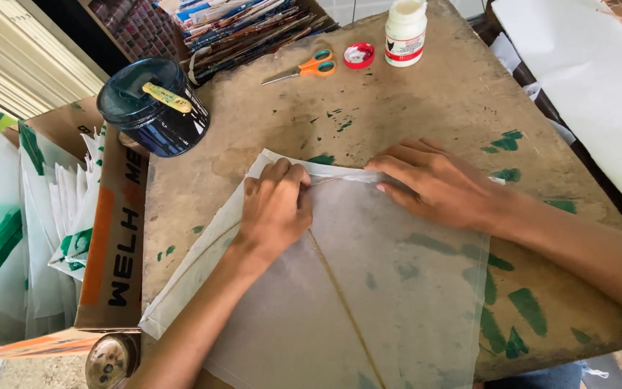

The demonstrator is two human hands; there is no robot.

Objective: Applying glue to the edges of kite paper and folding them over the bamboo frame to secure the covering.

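Pinching grip of my left hand (276,209) holds the kite paper (368,288) fold at twelve o'clock; my right hand (437,184) presses it flat, fingers extended. I judge the edge-folding step underway over the thin stick (340,288); next calls for even creasing.

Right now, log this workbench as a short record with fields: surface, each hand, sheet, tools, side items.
surface: worn brown wooden table with green paint marks
left hand: left hand pinching the folded top edge of the translucent white paper sheet
right hand: right hand pressed flat on the same fold
sheet: lies flat, thin stick running down its middle
tools: orange-handled scissors, white glue bottle uncapped, red cap beside it
side items: dark blue round tub, cardboard box of white sheets
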